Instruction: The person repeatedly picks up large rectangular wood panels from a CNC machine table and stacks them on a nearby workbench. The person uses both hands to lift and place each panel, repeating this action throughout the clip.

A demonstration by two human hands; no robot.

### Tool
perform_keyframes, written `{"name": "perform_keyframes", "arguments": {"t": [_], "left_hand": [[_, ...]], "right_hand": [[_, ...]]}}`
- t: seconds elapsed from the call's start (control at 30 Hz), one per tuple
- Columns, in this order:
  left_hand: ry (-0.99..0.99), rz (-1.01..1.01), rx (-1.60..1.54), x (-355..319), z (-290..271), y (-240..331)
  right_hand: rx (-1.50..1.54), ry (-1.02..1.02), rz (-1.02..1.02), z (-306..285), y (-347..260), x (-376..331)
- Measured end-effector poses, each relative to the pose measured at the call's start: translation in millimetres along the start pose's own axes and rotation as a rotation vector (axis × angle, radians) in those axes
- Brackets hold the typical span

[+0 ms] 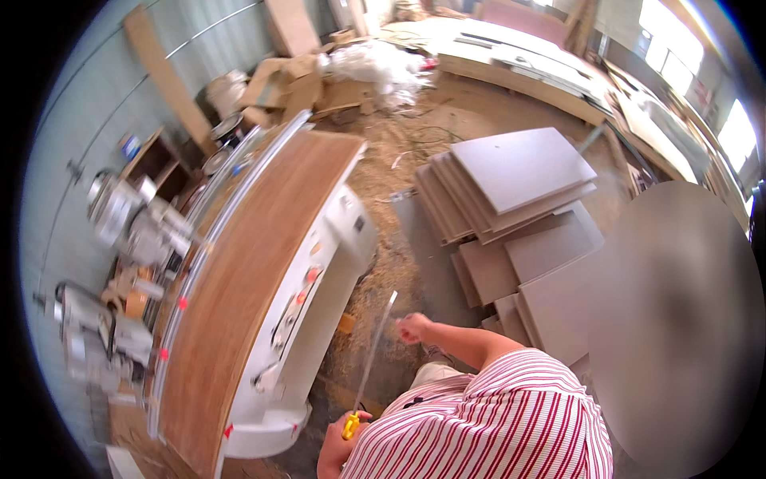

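Observation:
My left hand (338, 437) is low in the view, closed round a yellow tape measure (351, 426). From it a thin silver blade (370, 363) stretches up and forward, its bright end free in the air. Just right of that end, my right hand (412, 328) is held with fingers curled. It looks slightly apart from the blade, and whatever its fingers may hold is too small to see. To the left stands a long white machine (328, 303) with a brown wooden top (247, 263) and red knobs along its side.
Stacked pale boards (523, 169) lie on the right, more beneath them. Sawdust (391, 255) covers the floor between stack and machine. Metal machine parts (132, 215) line the left wall. Cardboard (283, 84) and white plastic wrap (379, 68) lie behind, near a long low bench (479, 68).

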State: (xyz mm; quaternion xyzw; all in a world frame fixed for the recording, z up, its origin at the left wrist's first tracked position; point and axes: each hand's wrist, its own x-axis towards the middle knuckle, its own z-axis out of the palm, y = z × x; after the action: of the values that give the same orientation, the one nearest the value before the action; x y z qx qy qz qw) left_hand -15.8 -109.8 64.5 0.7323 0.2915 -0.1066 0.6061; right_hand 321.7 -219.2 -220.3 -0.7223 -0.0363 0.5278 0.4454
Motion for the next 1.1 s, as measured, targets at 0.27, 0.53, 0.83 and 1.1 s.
{"name": "perform_keyframes", "arguments": {"t": [0.27, 0.53, 0.83, 1.1], "left_hand": [[-0.133, -0.044, 0.187, 132.2, 50.2, 133.3], [-0.237, -0.08, 0.271, 247.5, 74.0, 195.9], [-0.251, -0.014, 0.41, 297.9, 77.5, 232.5], [-0.304, 0.715, 0.517, 375.2, 86.1, 196.4]], "right_hand": [[0.911, 1.051, -0.224, -348.9, -61.1, 74.4], [1.174, 1.131, -0.029, -470.9, -75.2, 126.6], [1.12, 1.087, -0.218, -436.3, -22.7, 75.7], [0.912, 0.949, -0.264, -301.9, -6.3, -159.3]]}}
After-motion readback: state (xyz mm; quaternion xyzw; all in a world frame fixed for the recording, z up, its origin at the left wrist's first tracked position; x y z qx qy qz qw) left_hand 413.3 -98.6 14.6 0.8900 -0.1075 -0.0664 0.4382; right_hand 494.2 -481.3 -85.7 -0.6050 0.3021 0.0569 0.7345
